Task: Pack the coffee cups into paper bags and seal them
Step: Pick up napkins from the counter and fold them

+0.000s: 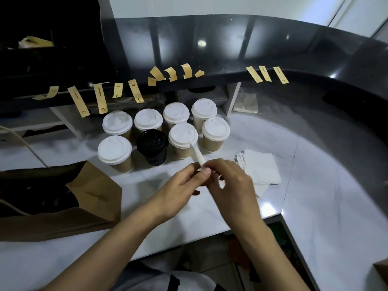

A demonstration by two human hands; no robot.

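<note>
White marble bench (pixel 315 185) under a curved black counter. Nearest the black-lidded cup (pixel 152 147): left hand (pixel 180 192) and right hand (pixel 231 185) meet just in front of it, fingers of both pinching a thin white wrapped stick (pixel 197 155). Left of the cup, an open paper bag (pixel 92 198) lies on its side. Seven white-lidded cups (pixel 182 135) stand around it, unpacked. Behind, tape strips (pixel 78 101) hang ready. Judged step: preparing an accessory; next, load cups into the bag.

Glossy, mirror-like black on the ledge (pixel 231 45). Smooth pale marbled sheen on the worktop (pixel 315 185). Matt brown paper for bag (pixel 92 198) and cups (pixel 213 142); matt plastic lids (pixel 183 135); papery tan stickers (pixel 78 101).
</note>
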